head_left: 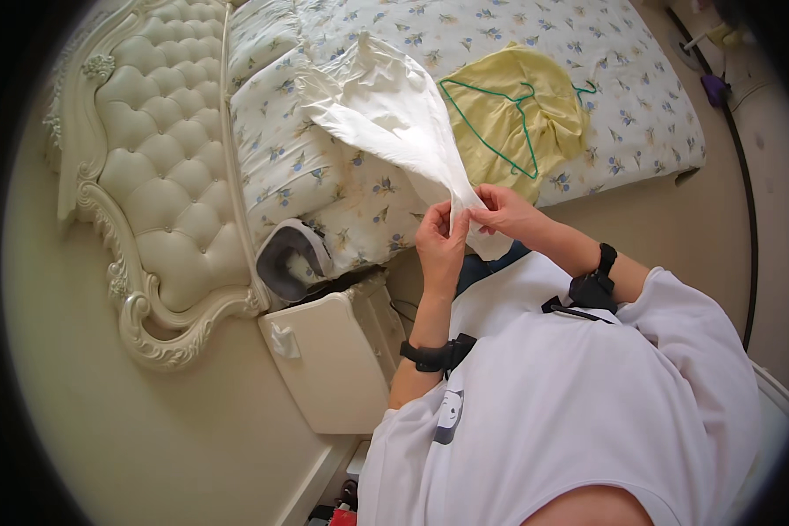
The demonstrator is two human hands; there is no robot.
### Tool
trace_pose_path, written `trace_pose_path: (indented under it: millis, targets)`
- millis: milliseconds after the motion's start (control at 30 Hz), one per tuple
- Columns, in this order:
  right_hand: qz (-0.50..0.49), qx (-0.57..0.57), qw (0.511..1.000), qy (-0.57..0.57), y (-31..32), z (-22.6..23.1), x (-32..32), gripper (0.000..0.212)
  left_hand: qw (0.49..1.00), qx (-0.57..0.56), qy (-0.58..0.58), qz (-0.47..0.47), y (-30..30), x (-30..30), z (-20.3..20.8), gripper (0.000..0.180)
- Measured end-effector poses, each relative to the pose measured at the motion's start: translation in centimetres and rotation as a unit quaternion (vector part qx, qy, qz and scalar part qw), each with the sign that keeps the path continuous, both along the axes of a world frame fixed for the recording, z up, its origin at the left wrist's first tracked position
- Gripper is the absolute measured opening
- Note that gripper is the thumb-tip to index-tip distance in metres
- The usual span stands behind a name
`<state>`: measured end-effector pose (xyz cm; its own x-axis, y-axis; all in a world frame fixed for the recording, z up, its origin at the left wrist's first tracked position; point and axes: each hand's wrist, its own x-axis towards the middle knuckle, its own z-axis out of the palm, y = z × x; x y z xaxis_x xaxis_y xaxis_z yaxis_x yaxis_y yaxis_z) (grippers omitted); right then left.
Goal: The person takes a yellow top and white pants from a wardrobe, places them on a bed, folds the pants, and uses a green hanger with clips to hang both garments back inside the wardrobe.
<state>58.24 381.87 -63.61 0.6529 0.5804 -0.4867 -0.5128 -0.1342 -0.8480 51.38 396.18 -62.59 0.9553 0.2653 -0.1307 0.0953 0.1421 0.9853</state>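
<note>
A white garment (394, 110) stretches from the flowered bed toward me, its near end bunched between my hands. My left hand (441, 233) pinches the gathered cloth from the left, thumb pressed against the fingers. From the right, my right hand (506, 212) grips the same cloth close by, the two hands almost touching. Below the fingers a short flap of white fabric hangs down. What kind of garment it is, I cannot tell. Just beyond my right hand, a yellow-green cloth (557, 131) lies on the bed with a green hanger (524, 131) on top of it.
The bed (622, 53) has a cream tufted headboard (162, 131) with a carved frame on the left. A grey U-shaped neck pillow (280, 259) sits at its near edge, above a white nightstand (333, 359) holding a crumpled tissue (283, 340).
</note>
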Motion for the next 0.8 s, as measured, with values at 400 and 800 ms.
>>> trace_pose_path:
  millis: [400,800]
  targets:
    - [-0.017,0.044,0.989,-0.14,7.0,0.6,-0.4,0.026,0.983,0.115,-0.125,0.07,4.1,-1.3,-0.1,0.042]
    - [0.05,0.048,0.962,-0.263,7.0,1.0,1.2,0.04,0.988,-0.12,-0.078,0.063,5.6,0.5,-1.3,0.036]
